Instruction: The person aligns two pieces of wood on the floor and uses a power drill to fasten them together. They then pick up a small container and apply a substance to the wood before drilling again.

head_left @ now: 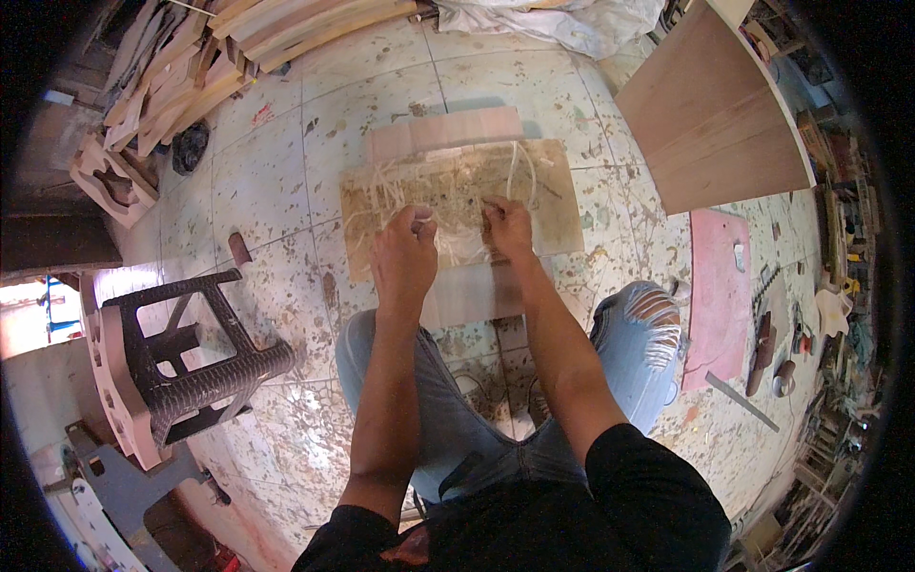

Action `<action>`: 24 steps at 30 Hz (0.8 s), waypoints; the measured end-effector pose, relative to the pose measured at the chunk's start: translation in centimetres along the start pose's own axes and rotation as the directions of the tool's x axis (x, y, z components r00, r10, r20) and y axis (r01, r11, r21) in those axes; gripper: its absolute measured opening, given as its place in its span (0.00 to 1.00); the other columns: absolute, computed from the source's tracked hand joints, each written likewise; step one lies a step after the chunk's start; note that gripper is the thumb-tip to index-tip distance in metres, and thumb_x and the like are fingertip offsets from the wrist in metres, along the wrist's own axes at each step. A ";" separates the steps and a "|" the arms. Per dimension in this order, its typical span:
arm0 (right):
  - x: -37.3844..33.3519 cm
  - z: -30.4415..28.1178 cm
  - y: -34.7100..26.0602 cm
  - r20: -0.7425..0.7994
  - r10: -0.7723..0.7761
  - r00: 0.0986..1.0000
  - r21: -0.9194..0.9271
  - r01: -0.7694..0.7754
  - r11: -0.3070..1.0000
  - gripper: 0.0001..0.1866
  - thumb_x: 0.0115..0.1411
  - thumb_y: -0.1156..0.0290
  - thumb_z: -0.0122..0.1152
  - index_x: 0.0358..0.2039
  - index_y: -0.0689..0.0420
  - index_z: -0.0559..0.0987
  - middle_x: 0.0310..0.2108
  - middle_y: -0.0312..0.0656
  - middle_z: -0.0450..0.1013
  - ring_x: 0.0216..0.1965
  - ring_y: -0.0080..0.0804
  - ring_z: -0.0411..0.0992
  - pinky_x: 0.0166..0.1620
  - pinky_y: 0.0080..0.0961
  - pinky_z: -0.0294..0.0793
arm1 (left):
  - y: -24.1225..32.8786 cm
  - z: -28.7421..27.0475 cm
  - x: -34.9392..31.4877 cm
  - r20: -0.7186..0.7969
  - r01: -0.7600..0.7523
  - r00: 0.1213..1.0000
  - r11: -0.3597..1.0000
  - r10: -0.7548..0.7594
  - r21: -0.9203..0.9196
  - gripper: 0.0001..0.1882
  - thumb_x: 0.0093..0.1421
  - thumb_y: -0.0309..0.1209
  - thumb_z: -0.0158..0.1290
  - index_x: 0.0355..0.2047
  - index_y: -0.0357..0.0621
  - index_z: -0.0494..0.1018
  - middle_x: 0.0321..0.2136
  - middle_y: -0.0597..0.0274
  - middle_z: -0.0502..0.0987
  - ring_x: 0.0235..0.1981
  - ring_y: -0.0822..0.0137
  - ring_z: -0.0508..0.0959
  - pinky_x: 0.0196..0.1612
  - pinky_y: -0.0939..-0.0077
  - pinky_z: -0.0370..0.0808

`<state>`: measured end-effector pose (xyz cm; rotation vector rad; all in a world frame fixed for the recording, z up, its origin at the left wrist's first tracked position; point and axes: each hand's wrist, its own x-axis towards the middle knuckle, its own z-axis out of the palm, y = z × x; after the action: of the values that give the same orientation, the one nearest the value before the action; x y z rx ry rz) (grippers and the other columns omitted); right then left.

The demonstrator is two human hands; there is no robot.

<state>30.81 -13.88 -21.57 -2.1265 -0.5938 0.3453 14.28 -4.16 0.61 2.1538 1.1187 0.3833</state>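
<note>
A thin brownish board [556, 205], streaked with pale strands and smears, lies flat in front of my knees. Pinkish wood [443, 133] shows past its far edge, and a similar pale wooden piece [472, 296] shows at its near edge. Over the board's left half, my left hand [404, 250] has its fingers curled in; something pale may be between thumb and fingers, too small to name. My right hand [509, 227] is closed in a pinch at the board's middle, fingertips close to its surface. What the right fingertips hold, if anything, is hidden.
A black plastic stool [219, 400] lies to the left with a cut wooden piece [119, 381] against it. Stacked planks [286, 33] fill the far left. On the right are a large plywood panel [724, 124], a pink board [720, 296] and a metal strip [742, 400].
</note>
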 end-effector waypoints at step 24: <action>0.2 -0.5 -5.7 -0.064 0.262 0.963 0.038 -0.260 0.965 0.14 0.57 0.62 0.64 0.38 0.57 0.85 0.32 0.53 0.80 0.34 0.47 0.79 0.41 0.37 0.76 | -0.7 -0.3 -0.3 -0.018 -0.050 0.999 0.998 0.051 0.048 0.10 0.58 0.31 0.58 0.40 0.45 0.77 0.31 0.51 0.82 0.36 0.49 0.81 0.38 0.57 0.75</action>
<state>29.62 -11.28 -16.65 -2.1818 -0.2663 0.4215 13.54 -4.01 0.35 2.2274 1.0957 0.4047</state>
